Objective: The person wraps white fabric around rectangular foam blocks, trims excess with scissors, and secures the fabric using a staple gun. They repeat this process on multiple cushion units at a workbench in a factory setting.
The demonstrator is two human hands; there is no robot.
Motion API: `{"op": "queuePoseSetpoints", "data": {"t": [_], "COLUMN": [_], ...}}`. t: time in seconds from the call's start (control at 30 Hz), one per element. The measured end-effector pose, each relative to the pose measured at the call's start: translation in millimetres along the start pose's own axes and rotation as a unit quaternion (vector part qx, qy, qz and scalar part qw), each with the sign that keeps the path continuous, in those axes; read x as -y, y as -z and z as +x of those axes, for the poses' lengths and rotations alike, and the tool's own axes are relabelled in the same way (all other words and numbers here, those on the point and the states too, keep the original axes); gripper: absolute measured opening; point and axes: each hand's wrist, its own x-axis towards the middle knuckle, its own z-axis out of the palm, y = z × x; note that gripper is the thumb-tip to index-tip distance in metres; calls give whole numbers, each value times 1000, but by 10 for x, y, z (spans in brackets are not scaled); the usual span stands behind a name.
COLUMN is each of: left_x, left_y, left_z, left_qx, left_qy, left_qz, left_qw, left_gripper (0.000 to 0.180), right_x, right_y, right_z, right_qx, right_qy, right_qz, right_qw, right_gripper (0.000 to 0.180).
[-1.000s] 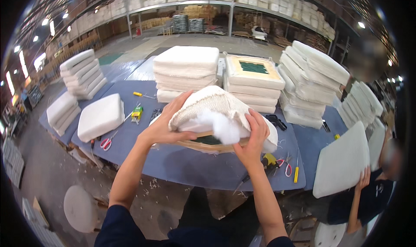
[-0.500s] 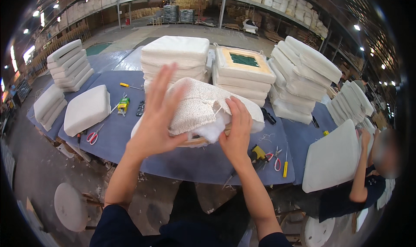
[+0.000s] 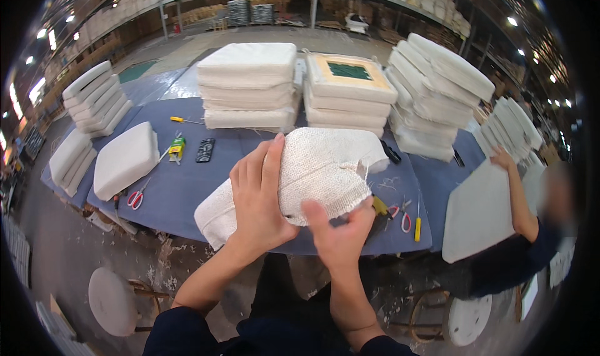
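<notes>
In front of me a white seat cushion (image 3: pixel 325 168) is held tilted above the blue-covered table (image 3: pixel 187 197). Its woven cover has a loose, frayed flap at the near right corner. My left hand (image 3: pixel 259 197) is closed round the cushion's near side, fingers over the top and thumb low. At the frayed edge my right hand (image 3: pixel 342 234) is closed on the cover, thumb on top, slightly blurred. The cushion's underside is hidden. Beside my right hand lie a yellow-and-black tool (image 3: pixel 379 207), partly covered, red-handled pliers (image 3: pixel 405 218) and a yellow-handled screwdriver (image 3: pixel 417 229).
Stacked cushions (image 3: pixel 247 84) stand along the table's far side, one stack (image 3: pixel 350 90) topped by a wooden-framed underside. Left lie a single cushion (image 3: pixel 127 159), red-handled scissors (image 3: pixel 135 199), a phone-like dark object (image 3: pixel 205 150) and a green-yellow box (image 3: pixel 177 148). A co-worker (image 3: pixel 531 225) handles cushions at right.
The cushion has turned and come nearer, and the white stuffing at its corner is now covered. My left hand has come down onto it; my right hand has moved to the cover's frayed edge.
</notes>
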Motion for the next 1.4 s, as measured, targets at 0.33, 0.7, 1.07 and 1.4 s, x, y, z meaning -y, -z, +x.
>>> {"op": "queuePoseSetpoints", "data": {"t": [0.33,0.7,1.07,1.4], "left_x": [16,317,442,771], "left_y": [-516,-868,-645,-261], "left_z": [-146,-769,-818,-735], "left_qx": [-60,-49,-56,-47], "left_qy": [-149,-168,-139,-91], "left_qz": [13,-21,-35,-55], "left_qw": [987,984,988,993], "left_gripper": [65,43,47,70], "right_x": [-669,-884,-974,-951], "right_y": [85,296,-126,-747], "right_z": [-238,-724,-675,-658], "right_qx": [-108,-54,-59,17], "right_qy": [-133,-110,-167,-81], "right_qz": [472,263,432,343], "right_qw": [865,957,884,936], "right_gripper": [58,31,64,40]}}
